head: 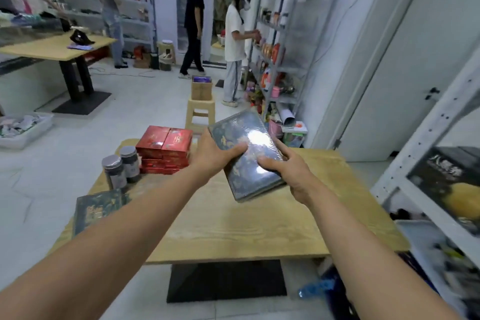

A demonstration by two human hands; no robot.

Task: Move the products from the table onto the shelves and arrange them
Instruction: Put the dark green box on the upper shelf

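Both hands, left (211, 154) and right (291, 167), fingers curled round dark box (246, 153), lifted off bench (246, 228) for shelving.

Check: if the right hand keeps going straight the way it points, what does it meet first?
The right hand already grips the dark box. Past that, the line over the table looks free. The stool beyond seems lower, but depth is unclear.
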